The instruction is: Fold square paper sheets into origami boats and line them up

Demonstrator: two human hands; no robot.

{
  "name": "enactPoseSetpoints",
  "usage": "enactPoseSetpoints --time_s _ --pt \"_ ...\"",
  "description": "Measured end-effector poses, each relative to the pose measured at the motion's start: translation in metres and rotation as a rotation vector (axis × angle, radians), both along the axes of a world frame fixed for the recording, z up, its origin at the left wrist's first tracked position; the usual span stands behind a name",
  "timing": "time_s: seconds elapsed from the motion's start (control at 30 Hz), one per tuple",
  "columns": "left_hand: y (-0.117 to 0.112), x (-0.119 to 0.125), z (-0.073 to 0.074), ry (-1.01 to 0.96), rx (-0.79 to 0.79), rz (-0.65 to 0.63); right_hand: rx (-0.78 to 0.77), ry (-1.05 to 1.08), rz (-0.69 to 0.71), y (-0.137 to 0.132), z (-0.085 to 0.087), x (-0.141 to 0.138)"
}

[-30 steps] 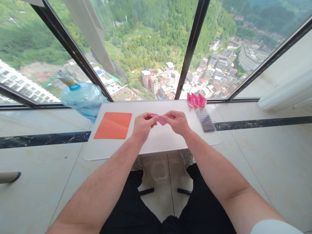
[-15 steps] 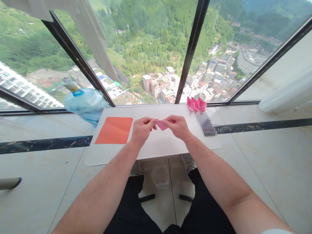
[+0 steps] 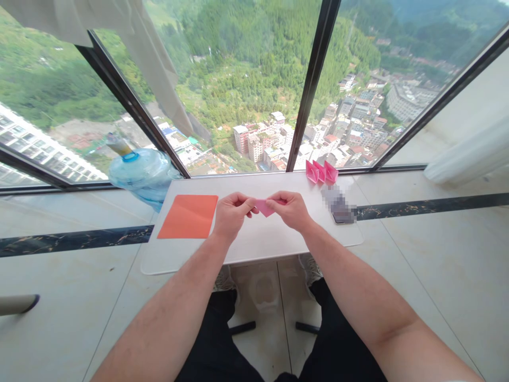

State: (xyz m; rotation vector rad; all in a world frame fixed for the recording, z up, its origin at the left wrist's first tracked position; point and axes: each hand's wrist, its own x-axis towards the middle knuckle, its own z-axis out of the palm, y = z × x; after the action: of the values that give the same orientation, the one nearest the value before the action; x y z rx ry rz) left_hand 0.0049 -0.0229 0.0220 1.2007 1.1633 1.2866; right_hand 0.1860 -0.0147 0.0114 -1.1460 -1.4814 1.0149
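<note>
Between my two hands is a small folded pink paper (image 3: pixel 265 207), its point facing down toward me. My left hand (image 3: pixel 235 212) pinches its left corner between thumb and fingers. The right corner is in the pinch of my right hand (image 3: pixel 289 208). Both hands are above the middle of the white table (image 3: pixel 254 244). A stack of orange paper (image 3: pixel 188 216) lies flat to the left of my left hand. At the far right edge stand three folded pink paper pieces (image 3: pixel 322 172) in a row.
A phone-like object (image 3: pixel 341 207), partly pixelated, lies on the table's right side. Behind the table's left end sits a large blue water bottle (image 3: pixel 145 175). Tall windows with dark frames (image 3: pixel 314 79) rise just beyond the table. My shoes and legs are below it.
The view has shifted slightly, so everything sits a little lower. Both hands keep their pinch on the pink paper, with hardly any movement between them.
</note>
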Motion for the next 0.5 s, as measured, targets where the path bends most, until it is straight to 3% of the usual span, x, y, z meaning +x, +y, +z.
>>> enactPoseSetpoints --time_s 0.23,0.4,0.5 --pt "0.0007 0.0034 -0.0021 -0.015 0.013 0.041 0.019 -0.019 -0.008 -0.0015 -0.0005 -0.0027" --pt "-0.0012 0.0069 0.0008 0.127 0.001 -0.057 0.013 -0.032 0.011 -0.0035 0.0004 -0.0048" --pt "0.0003 0.0058 0.0004 0.146 -0.007 -0.012 0.0 -0.026 0.014 -0.0027 0.0005 -0.0036"
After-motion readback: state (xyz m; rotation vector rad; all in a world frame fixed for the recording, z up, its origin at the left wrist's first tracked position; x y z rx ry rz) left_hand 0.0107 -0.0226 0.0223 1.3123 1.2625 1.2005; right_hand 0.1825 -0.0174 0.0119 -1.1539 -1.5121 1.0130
